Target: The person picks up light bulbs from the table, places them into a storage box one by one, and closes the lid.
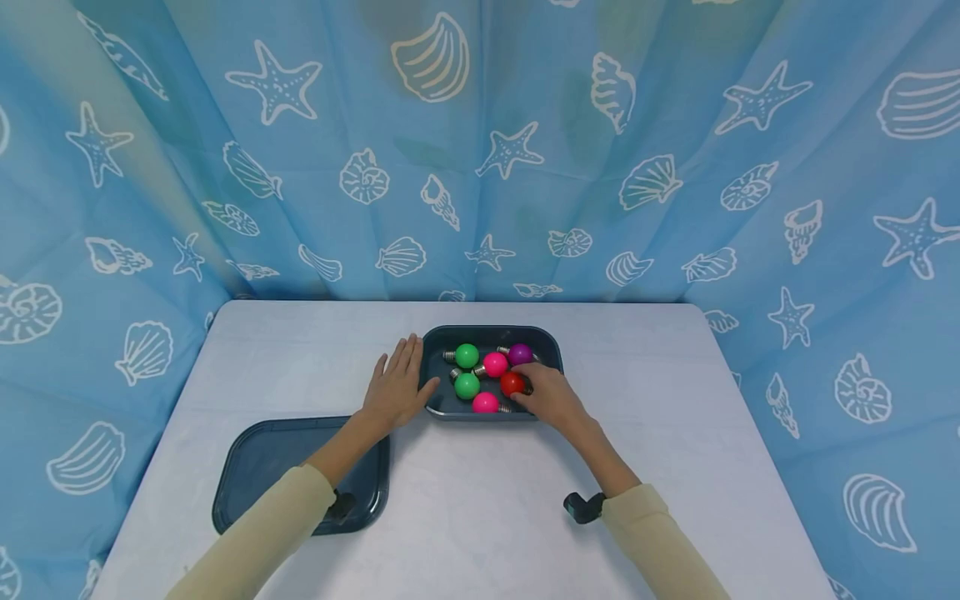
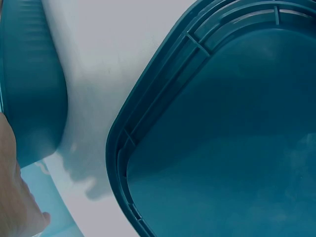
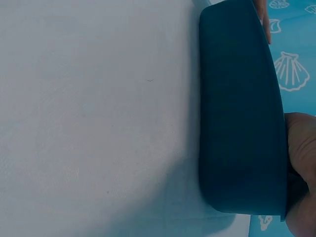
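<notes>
A dark blue-grey plastic bin (image 1: 442, 411) holds several small coloured light bulbs with metal screw bases. Among them are a green bulb (image 1: 467, 356), a second green bulb (image 1: 467, 386), a pink bulb (image 1: 495, 364), another pink bulb (image 1: 485, 402) and a purple bulb (image 1: 521, 354). My right hand (image 1: 551, 396) reaches over the bin's right side and pinches a red light bulb (image 1: 512, 383) between thumb and fingers. With its fingers straight, my left hand (image 1: 395, 392) rests against the bin's left rim. In the right wrist view, the bin's outer wall (image 3: 239, 113) hides the bulbs.
A dark lid (image 1: 255, 467) lies on the white table (image 1: 480, 517) at the front left, partly under my left forearm. It fills much of the left wrist view. A blue curtain (image 1: 480, 200) with seashell prints hangs behind the table and along both sides.
</notes>
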Demonstrator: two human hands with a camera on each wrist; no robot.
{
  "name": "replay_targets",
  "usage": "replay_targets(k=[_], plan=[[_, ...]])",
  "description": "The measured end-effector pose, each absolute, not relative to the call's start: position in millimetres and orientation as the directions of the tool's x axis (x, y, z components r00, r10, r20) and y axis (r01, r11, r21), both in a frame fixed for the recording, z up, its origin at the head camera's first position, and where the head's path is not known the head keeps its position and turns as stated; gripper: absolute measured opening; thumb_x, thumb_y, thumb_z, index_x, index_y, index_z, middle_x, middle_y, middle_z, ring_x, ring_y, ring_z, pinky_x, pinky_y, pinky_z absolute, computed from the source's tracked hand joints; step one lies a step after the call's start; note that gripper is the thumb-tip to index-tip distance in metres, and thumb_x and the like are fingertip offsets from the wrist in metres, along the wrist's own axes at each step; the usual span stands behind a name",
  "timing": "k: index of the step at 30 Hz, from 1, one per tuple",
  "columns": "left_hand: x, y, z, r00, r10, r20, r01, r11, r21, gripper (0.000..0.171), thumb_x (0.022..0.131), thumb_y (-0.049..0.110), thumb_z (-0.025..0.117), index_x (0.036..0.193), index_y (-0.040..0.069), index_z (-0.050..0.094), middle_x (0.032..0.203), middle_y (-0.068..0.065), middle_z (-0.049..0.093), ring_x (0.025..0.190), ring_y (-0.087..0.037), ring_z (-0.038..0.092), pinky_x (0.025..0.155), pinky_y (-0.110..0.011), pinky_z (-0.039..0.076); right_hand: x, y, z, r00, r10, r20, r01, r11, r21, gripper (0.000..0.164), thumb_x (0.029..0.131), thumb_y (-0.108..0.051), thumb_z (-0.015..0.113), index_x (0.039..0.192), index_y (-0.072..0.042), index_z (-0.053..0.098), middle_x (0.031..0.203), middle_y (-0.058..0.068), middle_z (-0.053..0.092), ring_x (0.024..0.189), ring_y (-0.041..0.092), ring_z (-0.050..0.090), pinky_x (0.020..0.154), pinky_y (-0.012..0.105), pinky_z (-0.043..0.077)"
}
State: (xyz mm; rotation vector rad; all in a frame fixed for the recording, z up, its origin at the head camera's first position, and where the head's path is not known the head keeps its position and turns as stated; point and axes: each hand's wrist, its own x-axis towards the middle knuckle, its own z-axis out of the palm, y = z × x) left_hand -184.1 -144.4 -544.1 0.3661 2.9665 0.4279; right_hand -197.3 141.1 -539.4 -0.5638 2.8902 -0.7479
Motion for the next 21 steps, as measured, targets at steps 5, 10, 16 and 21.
replay_targets(k=[5, 10, 16, 21], plan=[[-183.1, -144.9, -542.3, -0.964, 0.251, -0.089, 0.214, 0.929, 0.303, 0.079, 0.106, 0.047, 0.042, 0.159, -0.002, 0.007, 0.165, -0.017, 0.007, 0.151, -0.032, 0.005, 0.119, -0.054, 0.010, -196.9, 138.7, -539.4, -0.926, -0.377, -0.023, -0.325, 0.828, -0.456, 0.046, 0.087, -0.014, 0.080, 0.129, -0.003, 0.065, 0.121, 0.016, 0.066, 0.107, 0.029, 0.062, 0.093, 0.042, 0.053], [-183.1, -145.7, -543.1, -0.965, 0.252, -0.079, 0.216, 0.926, 0.309, 0.079, 0.106, 0.046, 0.043, 0.159, -0.002, 0.009, 0.165, -0.017, 0.007, 0.151, -0.031, 0.005, 0.118, -0.054, 0.009, -197.1, 138.1, -538.5, -0.922, -0.386, -0.021, -0.338, 0.832, -0.440, 0.046, 0.087, -0.014, 0.080, 0.128, -0.002, 0.065, 0.120, 0.015, 0.067, 0.106, 0.028, 0.063, 0.092, 0.041, 0.053], [-184.5, -145.2, -545.8, -0.963, 0.258, -0.080, 0.220, 0.922, 0.319, 0.080, 0.106, 0.046, 0.043, 0.159, -0.001, 0.007, 0.165, -0.017, 0.007, 0.152, -0.031, 0.005, 0.118, -0.055, 0.009, -196.5, 138.3, -536.9, -0.924, -0.379, -0.045, -0.322, 0.838, -0.441, 0.045, 0.088, -0.014, 0.079, 0.129, -0.002, 0.065, 0.121, 0.016, 0.066, 0.107, 0.028, 0.062, 0.093, 0.041, 0.053], [-184.7, -144.6, -545.3, -0.963, 0.257, -0.081, 0.221, 0.925, 0.309, 0.080, 0.106, 0.047, 0.043, 0.159, -0.001, 0.007, 0.165, -0.017, 0.007, 0.152, -0.031, 0.005, 0.118, -0.055, 0.010, -197.5, 139.0, -538.1, -0.924, -0.379, -0.048, -0.321, 0.838, -0.441, 0.044, 0.088, -0.015, 0.079, 0.128, -0.003, 0.065, 0.120, 0.015, 0.066, 0.107, 0.028, 0.062, 0.093, 0.041, 0.053]])
